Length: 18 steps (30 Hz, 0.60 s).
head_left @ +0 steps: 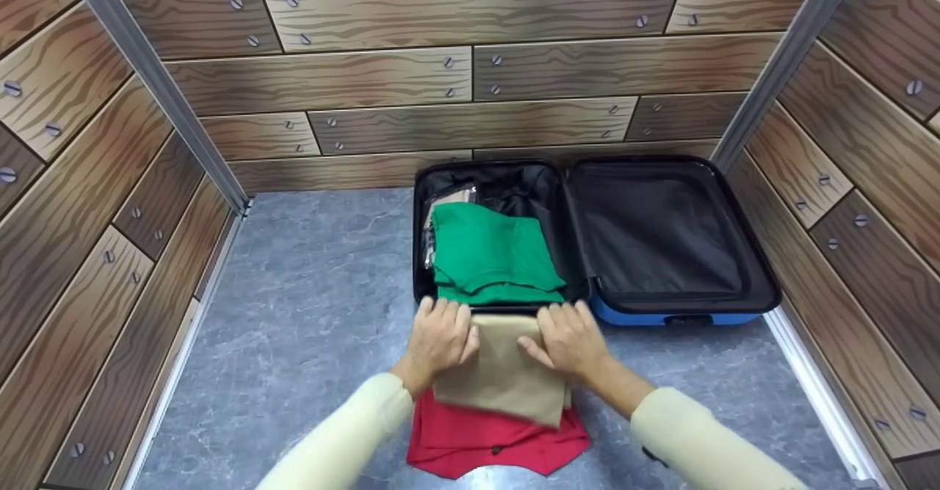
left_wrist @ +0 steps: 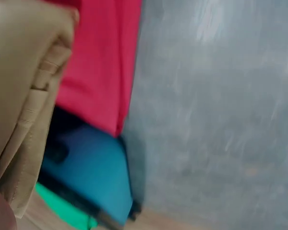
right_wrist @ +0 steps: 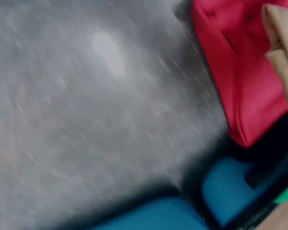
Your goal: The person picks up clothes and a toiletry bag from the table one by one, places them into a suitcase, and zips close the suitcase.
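My left hand and right hand grip the two far corners of a folded khaki garment, thumbs on the side facing me. Stitched seams show along its folded edge in the left wrist view. It hangs over a folded red garment, which lies on the floor against the front of an open blue suitcase. Just beyond my fingers, a folded green garment lies in the left half of the suitcase, partly covering a clear plastic packet.
The suitcase's right half lies spread open, lined in black. Wood-patterned walls close in the back and both sides. A grey marbled floor extends to the left of the suitcase.
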{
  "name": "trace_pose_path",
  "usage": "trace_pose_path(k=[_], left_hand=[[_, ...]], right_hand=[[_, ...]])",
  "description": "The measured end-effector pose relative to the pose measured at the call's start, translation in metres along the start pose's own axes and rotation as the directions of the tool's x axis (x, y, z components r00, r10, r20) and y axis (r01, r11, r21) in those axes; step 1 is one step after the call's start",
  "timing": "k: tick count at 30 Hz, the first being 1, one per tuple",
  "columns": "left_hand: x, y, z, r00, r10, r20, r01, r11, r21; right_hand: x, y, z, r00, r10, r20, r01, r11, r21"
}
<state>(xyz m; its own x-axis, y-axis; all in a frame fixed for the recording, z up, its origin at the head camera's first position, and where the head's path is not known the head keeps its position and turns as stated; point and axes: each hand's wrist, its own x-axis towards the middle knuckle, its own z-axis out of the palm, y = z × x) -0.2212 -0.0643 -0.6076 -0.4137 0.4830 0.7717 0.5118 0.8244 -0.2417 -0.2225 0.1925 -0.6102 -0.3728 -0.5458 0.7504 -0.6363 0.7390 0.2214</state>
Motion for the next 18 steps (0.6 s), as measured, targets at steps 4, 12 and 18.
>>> trace_pose_path(k=[4, 12, 18], left_hand=[[0.027, -0.017, 0.002, 1.0, 0.009, 0.019, -0.01, 1.0, 0.027], [0.08, -0.049, 0.017, 0.997, 0.036, 0.075, -0.04, 0.998, 0.057], [0.107, -0.066, 0.029, 0.987, 0.008, 0.158, -0.028, 0.992, 0.123]], right_hand=[[0.026, 0.02, 0.001, 1.0, -0.001, 0.001, 0.001, 0.998, -0.065], [0.075, 0.062, 0.008, 0.995, 0.063, 0.079, -0.048, 0.983, -0.18], [0.099, 0.081, 0.016, 0.978, 0.136, 0.157, -0.096, 0.967, -0.236]])
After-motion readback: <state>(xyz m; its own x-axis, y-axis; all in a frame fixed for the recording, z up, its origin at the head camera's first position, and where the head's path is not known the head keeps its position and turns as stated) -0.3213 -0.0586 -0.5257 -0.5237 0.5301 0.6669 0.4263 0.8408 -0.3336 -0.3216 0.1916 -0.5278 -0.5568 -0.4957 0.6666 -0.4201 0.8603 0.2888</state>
